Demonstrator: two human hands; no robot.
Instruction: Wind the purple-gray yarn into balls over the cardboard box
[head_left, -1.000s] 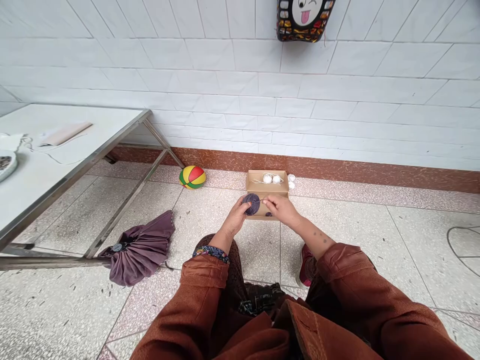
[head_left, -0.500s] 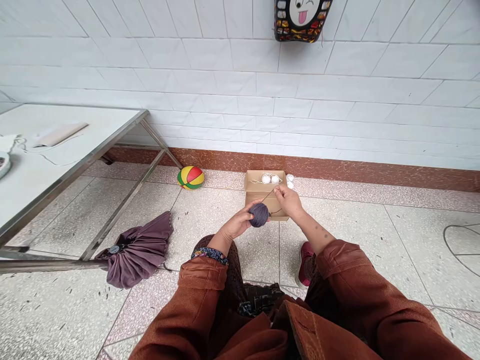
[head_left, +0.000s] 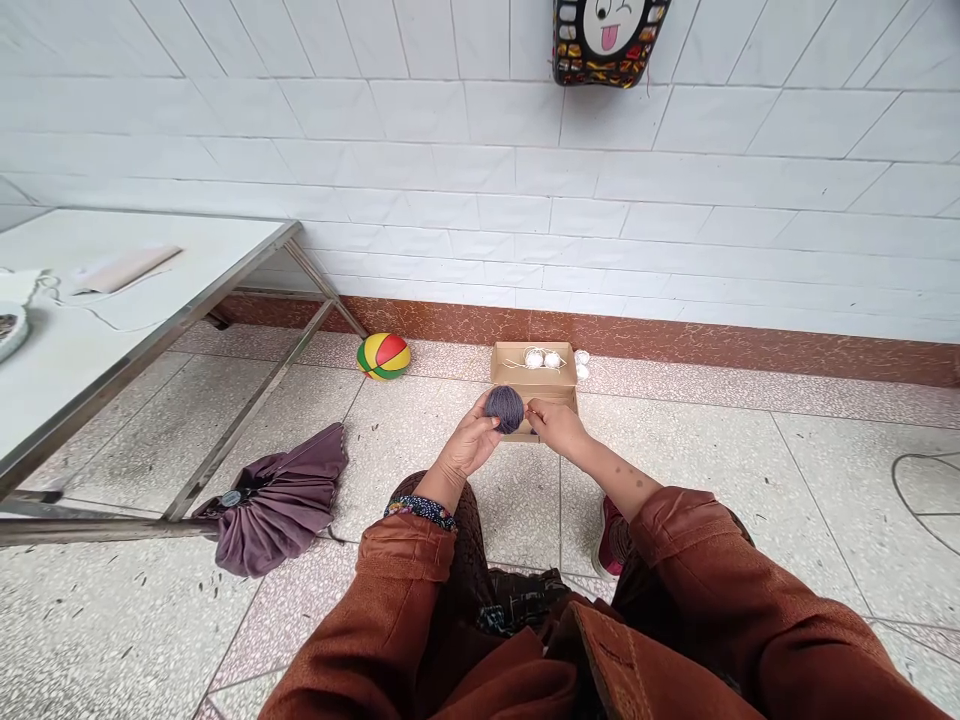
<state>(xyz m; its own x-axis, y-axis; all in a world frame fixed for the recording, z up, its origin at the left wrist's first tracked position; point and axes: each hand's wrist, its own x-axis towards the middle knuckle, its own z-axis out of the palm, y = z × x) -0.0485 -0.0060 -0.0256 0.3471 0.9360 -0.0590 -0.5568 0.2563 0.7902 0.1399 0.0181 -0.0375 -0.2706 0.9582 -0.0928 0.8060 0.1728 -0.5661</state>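
My left hand (head_left: 470, 440) is closed around a ball of dark grey-purple yarn (head_left: 505, 409), its fingers below and beside the ball. Just right of the ball, my right hand (head_left: 556, 427) has its fingers pinched together. The yarn strand was in that pinch a moment ago; now it is too thin to follow there. Beneath both hands lies an open cardboard box (head_left: 536, 375) on the floor. White balls of string (head_left: 543, 359) rest in its far part, with loose ends trailing. More small white balls (head_left: 582, 364) sit at its right side.
A multicoloured ball (head_left: 383, 356) lies by the wall. To the left stands a metal-framed table (head_left: 225, 250), with a folded purple umbrella (head_left: 281, 500) by its leg. A black basket (head_left: 607, 45) hangs on the tiled wall. A dark cable (head_left: 900, 490) lies at far right.
My left hand has turned and raised the yarn ball slightly up and left. My right hand has come down and left, from above the ball to close beside it.
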